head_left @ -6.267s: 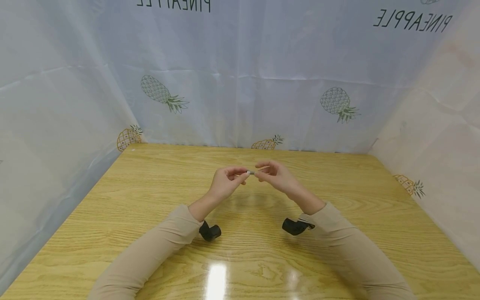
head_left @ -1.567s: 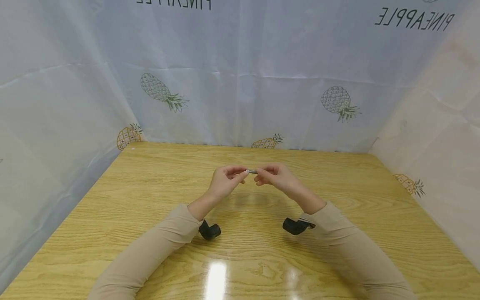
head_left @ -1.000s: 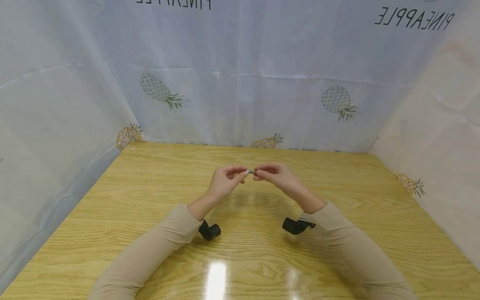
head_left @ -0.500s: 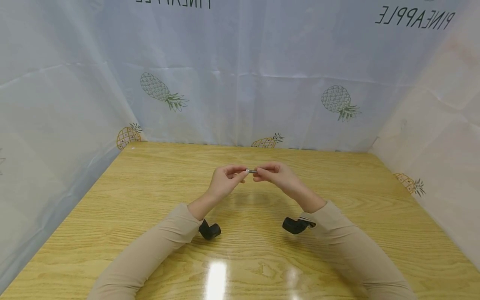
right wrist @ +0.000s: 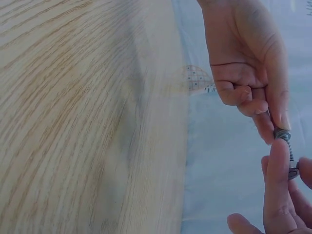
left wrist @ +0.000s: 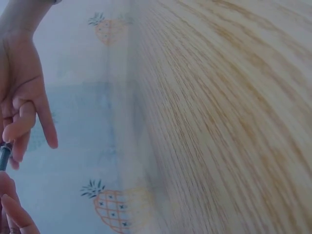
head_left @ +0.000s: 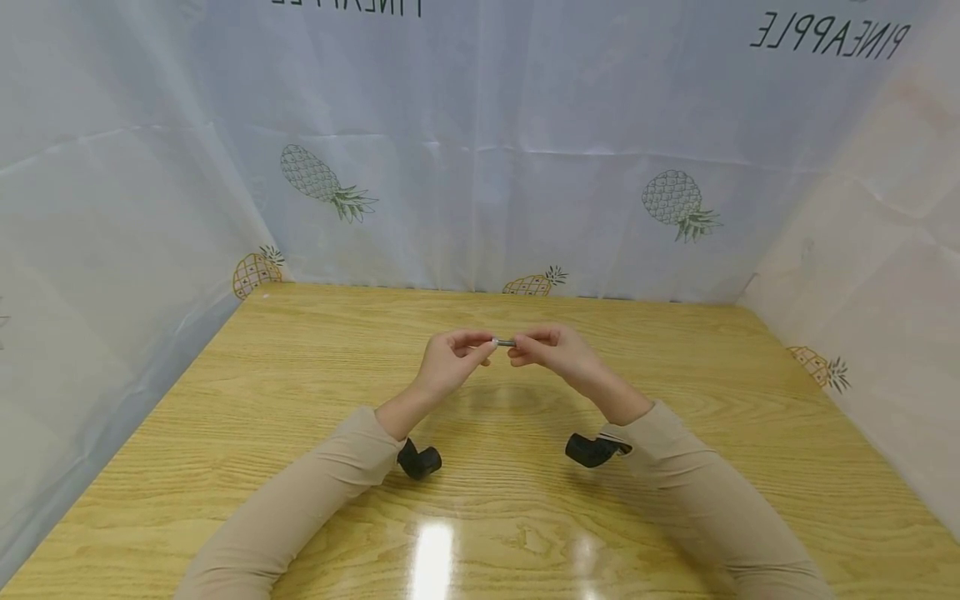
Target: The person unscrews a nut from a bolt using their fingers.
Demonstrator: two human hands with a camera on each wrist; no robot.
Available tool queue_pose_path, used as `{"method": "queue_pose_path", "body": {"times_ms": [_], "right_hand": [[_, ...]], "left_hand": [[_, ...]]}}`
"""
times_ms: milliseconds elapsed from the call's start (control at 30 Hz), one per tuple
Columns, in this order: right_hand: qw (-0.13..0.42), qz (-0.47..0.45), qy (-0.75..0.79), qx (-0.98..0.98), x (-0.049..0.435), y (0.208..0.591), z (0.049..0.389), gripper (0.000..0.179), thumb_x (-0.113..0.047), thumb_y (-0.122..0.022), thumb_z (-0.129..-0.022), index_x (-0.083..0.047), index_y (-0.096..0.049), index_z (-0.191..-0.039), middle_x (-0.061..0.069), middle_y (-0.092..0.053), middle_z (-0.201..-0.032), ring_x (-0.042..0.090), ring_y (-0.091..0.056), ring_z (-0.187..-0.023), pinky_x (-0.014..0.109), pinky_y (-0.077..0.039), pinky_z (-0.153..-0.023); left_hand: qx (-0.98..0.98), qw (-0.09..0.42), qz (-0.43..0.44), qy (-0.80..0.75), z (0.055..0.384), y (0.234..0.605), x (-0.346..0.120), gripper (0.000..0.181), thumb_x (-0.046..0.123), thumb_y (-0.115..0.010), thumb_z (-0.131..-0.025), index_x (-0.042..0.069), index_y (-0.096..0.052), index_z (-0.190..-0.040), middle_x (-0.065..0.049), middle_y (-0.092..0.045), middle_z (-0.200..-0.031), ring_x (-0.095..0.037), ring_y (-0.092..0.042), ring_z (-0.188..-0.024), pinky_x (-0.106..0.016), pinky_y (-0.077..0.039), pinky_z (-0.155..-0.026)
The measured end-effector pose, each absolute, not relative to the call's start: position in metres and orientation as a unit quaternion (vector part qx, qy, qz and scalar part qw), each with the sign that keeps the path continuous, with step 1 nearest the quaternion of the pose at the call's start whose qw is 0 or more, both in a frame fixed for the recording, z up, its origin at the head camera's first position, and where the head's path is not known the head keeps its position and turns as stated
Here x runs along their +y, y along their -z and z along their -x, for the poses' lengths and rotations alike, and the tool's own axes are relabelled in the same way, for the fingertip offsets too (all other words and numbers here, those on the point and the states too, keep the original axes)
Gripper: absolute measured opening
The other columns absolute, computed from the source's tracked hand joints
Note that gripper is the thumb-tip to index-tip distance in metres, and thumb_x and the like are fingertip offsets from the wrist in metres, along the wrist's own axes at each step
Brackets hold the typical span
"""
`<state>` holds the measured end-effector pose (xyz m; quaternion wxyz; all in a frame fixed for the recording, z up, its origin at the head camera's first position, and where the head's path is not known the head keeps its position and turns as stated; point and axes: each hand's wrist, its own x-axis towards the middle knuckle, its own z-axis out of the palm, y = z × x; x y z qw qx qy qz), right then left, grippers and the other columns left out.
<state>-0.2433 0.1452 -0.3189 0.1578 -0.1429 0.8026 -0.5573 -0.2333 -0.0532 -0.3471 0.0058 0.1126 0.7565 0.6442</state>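
Note:
Above the table, my left hand point(head_left: 444, 365) and my right hand point(head_left: 561, 355) face each other with a small metal bolt point(head_left: 505, 342) between them. My left thumb and fingers pinch its left end. At the other end, the thumb and fingers of my right hand hold the bolt. Seen in the right wrist view, the bolt point(right wrist: 291, 150) has a threaded shank, with ring-like metal pieces near my left fingertips and a wider dark piece by my right thumb. In the left wrist view the threads of the bolt point(left wrist: 4, 158) show at the left edge; fingertips partly cover both ends.
A wood-grain table point(head_left: 495, 492) lies below the hands. White curtains with pineapple prints point(head_left: 480, 167) enclose its back and sides. Black curved pieces point(head_left: 420, 461) stick out below both sleeves, near the wrists.
My right index finger, raised several seconds ago, now lies closer to the bolt. Over the last second my right fingertips have shifted slightly along its end. My left hand stays still.

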Motion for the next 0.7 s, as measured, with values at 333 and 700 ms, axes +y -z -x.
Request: {"method": "queue_pose_path", "body": {"times_ms": [333,700], "right_hand": [[0.152,0.133,0.541,0.816,0.1449,0.3187,0.2423,0.039,-0.024,-0.060,-0.092,-0.006,-0.054,-0.126,0.018,-0.058,-0.126,0.027,-0.059,-0.113,0.054,-0.034,-0.106],[0.142,0.137,0.547,0.814,0.1427,0.3203,0.2436,0.036,-0.017,-0.062,-0.090,-0.002,-0.055,-0.122,0.019,-0.060,-0.120,0.026,-0.059,-0.108,0.051,-0.037,-0.104]], "left_hand": [[0.755,0.000,-0.109,-0.647,0.2355,0.3505,-0.0530,0.027,0.018,-0.063,-0.090,0.002,-0.066,-0.111,-0.019,-0.067,-0.106,-0.013,-0.067,-0.075,-0.032,-0.050,-0.072],[0.755,0.000,-0.103,-0.648,0.2360,0.3505,-0.0533,0.026,0.017,-0.064,-0.089,0.002,-0.067,-0.110,-0.018,-0.068,-0.104,-0.012,-0.067,-0.073,-0.032,-0.052,-0.076]]}}
